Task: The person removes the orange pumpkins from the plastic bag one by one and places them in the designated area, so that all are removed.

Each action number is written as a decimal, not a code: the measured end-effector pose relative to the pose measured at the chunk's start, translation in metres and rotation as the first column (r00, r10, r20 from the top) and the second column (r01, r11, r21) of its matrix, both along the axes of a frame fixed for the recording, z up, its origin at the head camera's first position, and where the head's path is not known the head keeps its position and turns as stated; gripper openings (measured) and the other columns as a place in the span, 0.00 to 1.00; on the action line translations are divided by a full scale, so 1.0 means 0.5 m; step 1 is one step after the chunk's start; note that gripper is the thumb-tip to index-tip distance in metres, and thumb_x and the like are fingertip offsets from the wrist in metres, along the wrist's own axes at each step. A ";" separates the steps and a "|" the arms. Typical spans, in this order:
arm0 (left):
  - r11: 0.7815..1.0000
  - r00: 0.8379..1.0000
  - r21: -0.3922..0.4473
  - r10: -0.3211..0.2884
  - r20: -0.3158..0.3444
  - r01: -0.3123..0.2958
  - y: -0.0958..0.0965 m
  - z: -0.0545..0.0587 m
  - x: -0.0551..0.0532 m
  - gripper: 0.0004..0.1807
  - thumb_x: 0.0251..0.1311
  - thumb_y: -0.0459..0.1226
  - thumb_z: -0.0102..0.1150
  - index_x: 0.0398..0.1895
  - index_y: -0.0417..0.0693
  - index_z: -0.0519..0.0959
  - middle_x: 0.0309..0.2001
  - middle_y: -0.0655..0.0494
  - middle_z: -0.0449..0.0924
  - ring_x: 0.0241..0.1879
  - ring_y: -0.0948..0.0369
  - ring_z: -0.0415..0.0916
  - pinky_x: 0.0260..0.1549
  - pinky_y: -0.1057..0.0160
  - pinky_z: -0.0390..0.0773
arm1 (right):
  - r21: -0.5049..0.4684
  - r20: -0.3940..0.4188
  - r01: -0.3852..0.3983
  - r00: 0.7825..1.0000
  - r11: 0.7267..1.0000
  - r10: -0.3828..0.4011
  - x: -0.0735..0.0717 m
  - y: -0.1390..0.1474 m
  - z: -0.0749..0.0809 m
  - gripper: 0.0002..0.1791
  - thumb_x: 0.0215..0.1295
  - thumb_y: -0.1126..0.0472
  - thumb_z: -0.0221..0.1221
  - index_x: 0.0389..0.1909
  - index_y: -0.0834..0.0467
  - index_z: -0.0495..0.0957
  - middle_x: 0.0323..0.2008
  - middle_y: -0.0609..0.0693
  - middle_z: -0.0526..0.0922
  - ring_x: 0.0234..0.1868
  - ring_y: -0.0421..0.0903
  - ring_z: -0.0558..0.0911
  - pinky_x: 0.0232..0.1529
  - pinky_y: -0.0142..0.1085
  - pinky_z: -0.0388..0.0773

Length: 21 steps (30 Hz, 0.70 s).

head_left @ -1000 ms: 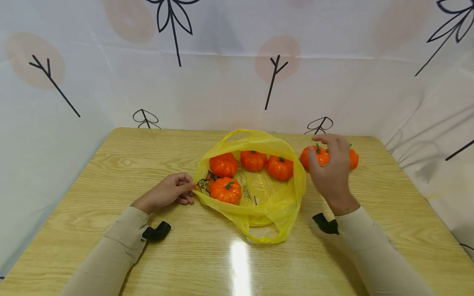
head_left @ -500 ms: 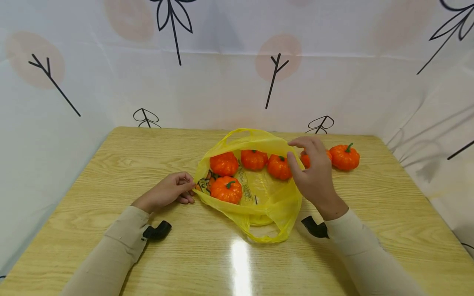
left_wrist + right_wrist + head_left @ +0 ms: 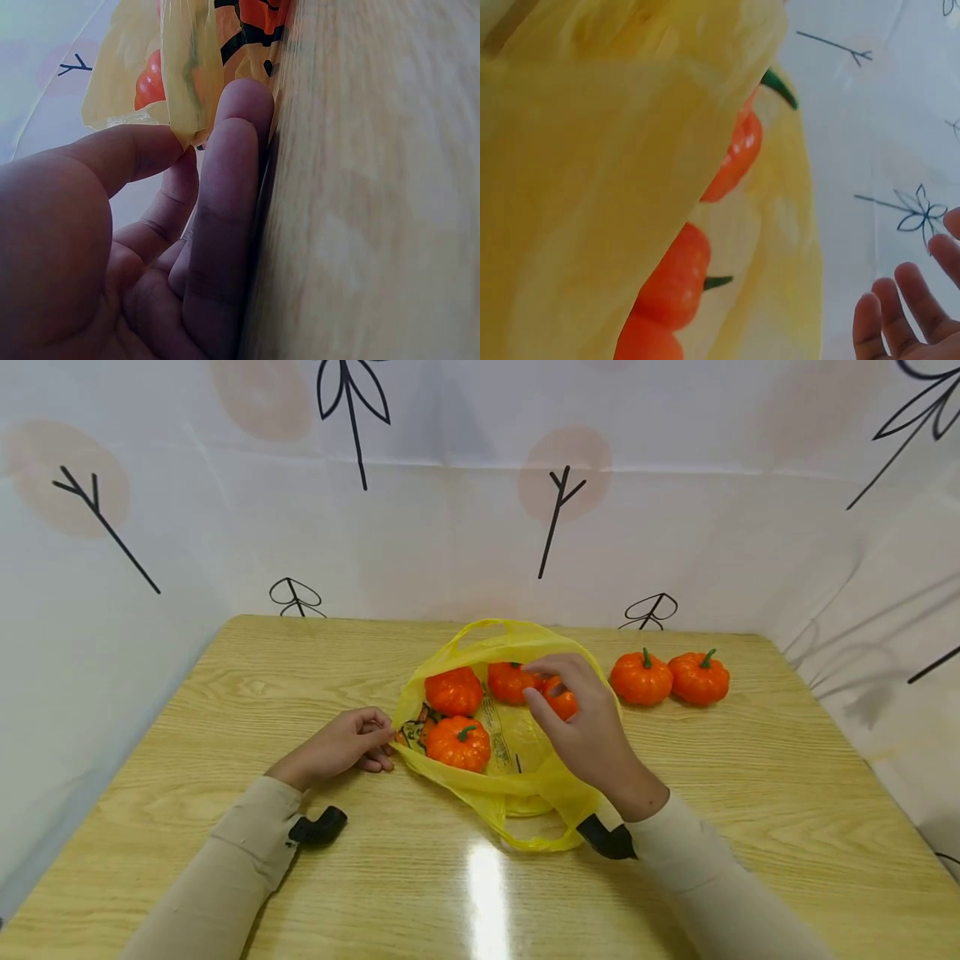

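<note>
A yellow plastic bag [image 3: 536, 789] lies on the table with its mouth spread, holding several small orange pumpkins [image 3: 457, 745] with green stems. My left hand [image 3: 341, 747] is at the bag's left rim; in the left wrist view its thumb and a finger pinch the yellow plastic [image 3: 187, 112]. Over the right part of the bag hovers my right hand [image 3: 588, 731], thumb and fingers spread with nothing between them. It partly covers one pumpkin [image 3: 558, 697] inside. The right wrist view shows its fingers [image 3: 911, 296] apart from the bag.
Two more orange pumpkins, a left one [image 3: 642, 678] and a right one [image 3: 699, 678], sit side by side at the table's back right. The wooden table [image 3: 202, 752] backs onto a pale patterned curtain [image 3: 450, 527], which also hangs at both sides.
My right hand has moved left, from in front of the two pumpkins outside to over the bag, uncovering both. The left hand has kept its place at the bag's rim.
</note>
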<state>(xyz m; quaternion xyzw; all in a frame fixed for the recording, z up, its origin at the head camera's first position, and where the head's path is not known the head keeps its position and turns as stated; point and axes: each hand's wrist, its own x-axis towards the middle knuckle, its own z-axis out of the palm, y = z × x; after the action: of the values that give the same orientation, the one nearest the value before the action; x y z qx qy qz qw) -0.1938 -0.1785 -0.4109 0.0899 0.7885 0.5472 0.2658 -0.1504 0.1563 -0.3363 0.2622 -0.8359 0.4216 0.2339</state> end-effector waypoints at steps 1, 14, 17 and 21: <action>1.000 1.000 0.000 -0.002 -0.002 0.002 0.000 0.000 0.000 0.14 0.77 0.42 0.49 0.51 0.38 0.71 0.40 0.46 0.80 0.36 0.58 0.86 0.36 0.66 0.86 | -0.011 0.012 -0.010 1.000 1.000 0.010 0.002 -0.005 0.001 0.14 0.67 0.67 0.63 0.53 0.60 0.79 0.52 0.53 0.79 0.49 0.46 0.77 0.48 0.38 0.78; 1.000 1.000 0.023 -0.003 0.003 0.003 -0.003 -0.001 -0.002 0.14 0.77 0.42 0.49 0.51 0.38 0.71 0.39 0.47 0.81 0.36 0.59 0.86 0.35 0.66 0.86 | -0.048 0.109 -0.082 0.990 0.995 0.087 0.013 -0.054 -0.012 0.13 0.68 0.66 0.63 0.53 0.58 0.80 0.52 0.52 0.80 0.50 0.46 0.78 0.48 0.40 0.81; 1.000 1.000 0.018 0.001 0.004 -0.002 -0.003 -0.002 -0.003 0.13 0.77 0.42 0.49 0.51 0.39 0.71 0.39 0.47 0.81 0.36 0.58 0.86 0.35 0.66 0.86 | -0.040 0.150 -0.096 0.984 0.995 0.101 0.014 -0.064 -0.019 0.13 0.68 0.65 0.63 0.53 0.57 0.80 0.51 0.51 0.81 0.49 0.45 0.78 0.48 0.42 0.82; 1.000 1.000 0.012 0.006 0.005 -0.006 -0.002 -0.003 -0.004 0.12 0.77 0.41 0.49 0.50 0.40 0.71 0.39 0.47 0.81 0.36 0.58 0.86 0.35 0.65 0.86 | -0.019 0.208 -0.093 0.974 0.995 0.095 0.017 -0.071 -0.026 0.14 0.68 0.63 0.64 0.53 0.56 0.81 0.53 0.51 0.80 0.50 0.46 0.78 0.51 0.47 0.81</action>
<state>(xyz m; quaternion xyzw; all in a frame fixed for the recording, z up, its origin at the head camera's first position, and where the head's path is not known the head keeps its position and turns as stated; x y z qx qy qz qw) -0.1957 -0.1797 -0.4124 0.0879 0.7848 0.5529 0.2657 -0.1421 0.1210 -0.3492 0.2548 -0.8406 0.4611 0.1261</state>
